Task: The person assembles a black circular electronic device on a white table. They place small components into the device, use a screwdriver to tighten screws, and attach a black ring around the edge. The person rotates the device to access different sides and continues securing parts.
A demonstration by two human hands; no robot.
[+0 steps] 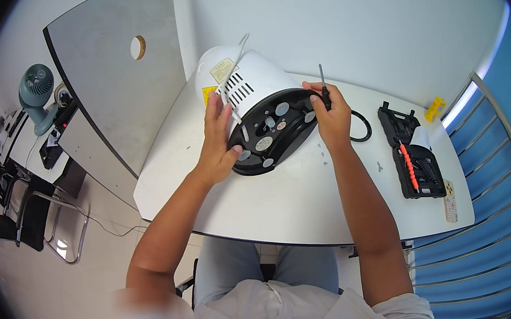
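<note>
A white household appliance (268, 74) lies tilted on the table, its black underside (283, 147) with round suction feet facing me. Slots and labels mark its white shell, and a pale power cord runs across it. My left hand (216, 142) grips the left edge of the base, fingers along the shell and thumb on the black bottom. At the opposite edge, my right hand (333, 114) holds a black-handled screwdriver (324, 90), shaft pointing up, while its fingers also steady the base. Beside that hand lies a black ring (362, 128). Several small screws (379, 166) are scattered on the tabletop.
On the white table (273, 210), an opened black tool case (403, 172) with an orange flexible shaft (408, 167) lies at right. Near it are a remote control (451, 204) and a yellow object (434, 109). A grey partition (109, 69) and metal railing (508, 133) flank the table.
</note>
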